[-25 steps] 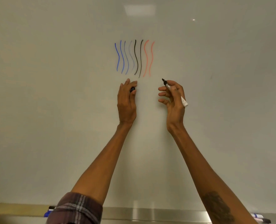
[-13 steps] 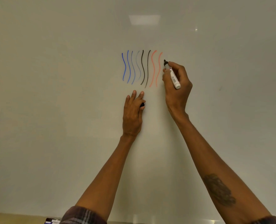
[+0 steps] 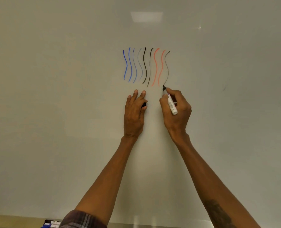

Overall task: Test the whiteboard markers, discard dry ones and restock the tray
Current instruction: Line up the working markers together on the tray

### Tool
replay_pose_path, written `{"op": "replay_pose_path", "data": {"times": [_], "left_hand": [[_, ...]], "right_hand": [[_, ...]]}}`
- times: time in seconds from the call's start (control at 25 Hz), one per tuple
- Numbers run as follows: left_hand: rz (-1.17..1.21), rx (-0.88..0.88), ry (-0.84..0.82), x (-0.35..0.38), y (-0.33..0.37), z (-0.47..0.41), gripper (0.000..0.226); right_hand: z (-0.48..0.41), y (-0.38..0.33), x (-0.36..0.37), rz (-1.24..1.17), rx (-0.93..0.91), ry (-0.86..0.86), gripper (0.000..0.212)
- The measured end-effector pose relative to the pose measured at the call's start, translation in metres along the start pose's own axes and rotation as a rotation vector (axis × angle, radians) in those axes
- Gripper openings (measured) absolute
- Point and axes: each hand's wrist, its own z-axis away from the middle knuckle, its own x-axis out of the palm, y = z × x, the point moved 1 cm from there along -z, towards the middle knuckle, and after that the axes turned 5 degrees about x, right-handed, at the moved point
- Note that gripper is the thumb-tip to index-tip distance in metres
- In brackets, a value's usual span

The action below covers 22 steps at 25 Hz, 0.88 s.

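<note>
My right hand (image 3: 176, 112) grips an uncapped white-barrelled black marker (image 3: 170, 102), its tip touching the whiteboard (image 3: 54, 96) at the bottom of a faint grey-black wavy line (image 3: 167, 68). Left of that line stand several wavy test lines (image 3: 143, 66) in blue, pale blue, black and red. My left hand (image 3: 134, 114) rests against the board below the lines, fingers partly spread, pinching a black marker cap (image 3: 144, 105) under the thumb.
The metal marker tray (image 3: 153, 225) runs along the bottom edge of the board. Several markers (image 3: 51, 223) with black and blue caps lie on it at the lower left, beside my plaid sleeve (image 3: 83, 219).
My right hand has drawn a new faint dark wavy line downward, right of the red lines, ending at its lower end. My left hand stays on the board with the cap.
</note>
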Motion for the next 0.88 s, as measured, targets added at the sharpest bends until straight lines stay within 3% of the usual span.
{"op": "replay_pose_path", "data": {"times": [0.2, 0.36, 0.6, 0.68, 0.88], "left_hand": [[0.02, -0.008, 0.007, -0.001, 0.001, 0.001, 0.035], [0.014, -0.006, 0.008, 0.0, 0.001, 0.001, 0.038], [0.023, -0.008, 0.004, 0.0, 0.001, 0.001, 0.037], [0.044, -0.022, 0.002, -0.002, 0.002, 0.001, 0.032], [0.115, -0.1, -0.024, -0.014, 0.013, 0.001, 0.021]], "right_hand": [[-0.05, -0.021, -0.01, -0.141, 0.014, 0.119, 0.02], [-0.081, -0.021, -0.005, -0.055, -0.072, 0.062, 0.026], [-0.016, 0.013, -0.019, 0.076, -0.052, -0.015, 0.024], [0.003, 0.016, -0.023, -0.058, 0.076, -0.09, 0.021], [0.037, 0.022, -0.027, -0.645, 0.617, -0.208, 0.023]]}}
